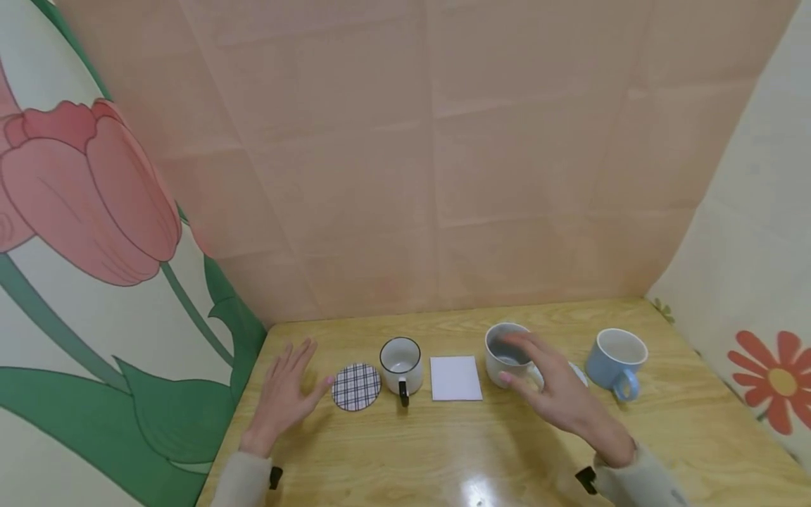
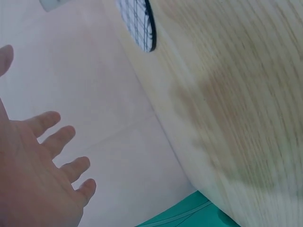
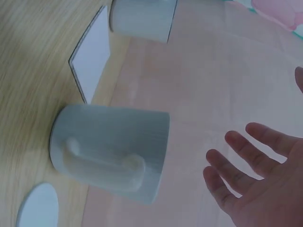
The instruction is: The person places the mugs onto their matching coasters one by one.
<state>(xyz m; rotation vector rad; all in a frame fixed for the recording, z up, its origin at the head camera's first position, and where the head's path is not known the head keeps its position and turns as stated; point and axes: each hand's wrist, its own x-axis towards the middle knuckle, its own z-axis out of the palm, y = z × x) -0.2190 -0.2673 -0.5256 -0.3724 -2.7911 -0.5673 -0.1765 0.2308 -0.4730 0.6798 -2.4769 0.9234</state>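
My left hand [image 1: 285, 387], fingers straight and spread, hovers left of a round checked coaster [image 1: 356, 386] and holds nothing. Just right of that coaster stands a white enamel-style mug [image 1: 401, 358] with a black rim and a black-tipped handle. A square white coaster [image 1: 456, 378] lies in the middle. Over the rim of a pale grey mug [image 1: 496, 367] my right hand [image 1: 564, 391] is held with loosely extended fingers. The right wrist view shows a gap between this hand and the mug's wall. Behind the hand, a pale round coaster [image 3: 40, 208] is partly hidden in the head view.
A light blue mug [image 1: 607, 362] stands at the right, its handle towards the front. All stand on a wood-grain table [image 1: 405, 451]. A pinkish cloth [image 1: 380, 176] hangs along the back edge, with flower-printed walls on both sides.
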